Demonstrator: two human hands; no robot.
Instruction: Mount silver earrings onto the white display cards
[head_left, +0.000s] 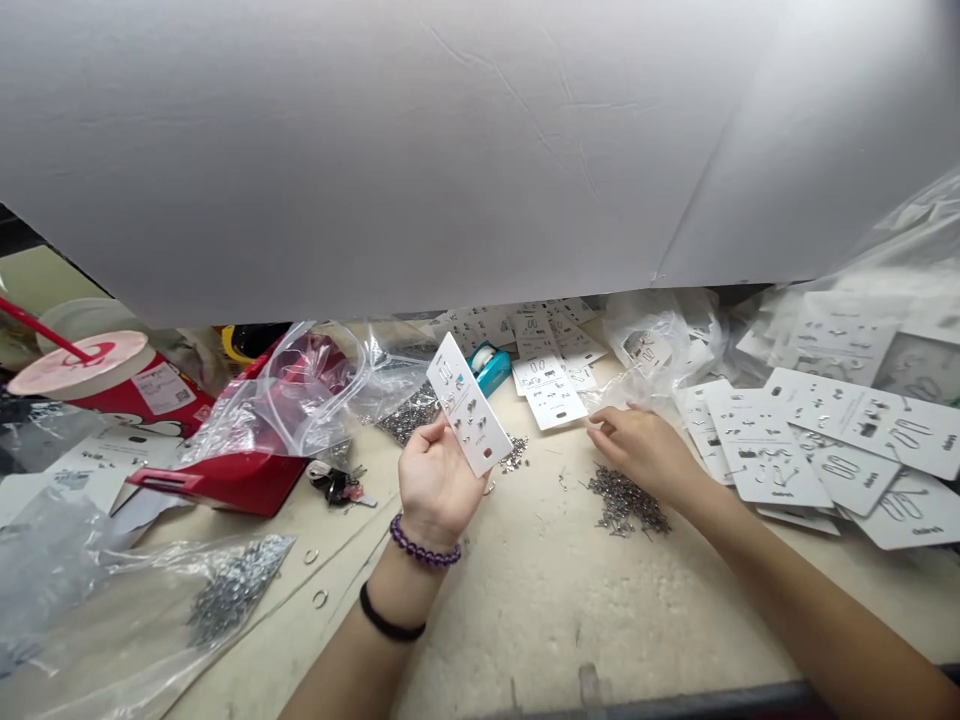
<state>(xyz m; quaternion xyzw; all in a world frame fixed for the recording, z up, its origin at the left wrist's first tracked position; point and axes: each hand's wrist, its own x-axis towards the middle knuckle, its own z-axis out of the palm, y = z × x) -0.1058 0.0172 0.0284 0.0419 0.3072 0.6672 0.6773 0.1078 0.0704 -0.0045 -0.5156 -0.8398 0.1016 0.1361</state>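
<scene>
My left hand (442, 480), palm up, grips a white earring card (469, 405) by its lower left side; small earrings show on its face. My right hand (641, 450) hovers at the edge of a dark pile of small metal pieces (626, 502), its fingers bent and pointing left. What those fingertips hold, if anything, is too small to make out. Between the hands, a smaller heap of tiny metal parts (516, 455) lies on the table (525, 600). More white earring cards (551, 390) lie just beyond.
Several overlapping earring cards (772, 450) spread at right. A teal tape dispenser (491, 370) stands behind the held card. At left are a red dustpan-like scoop (225, 485), a red cup (169, 390) with a straw, and plastic bags (232, 600) of metal parts. A large white board (450, 160) overhangs the back.
</scene>
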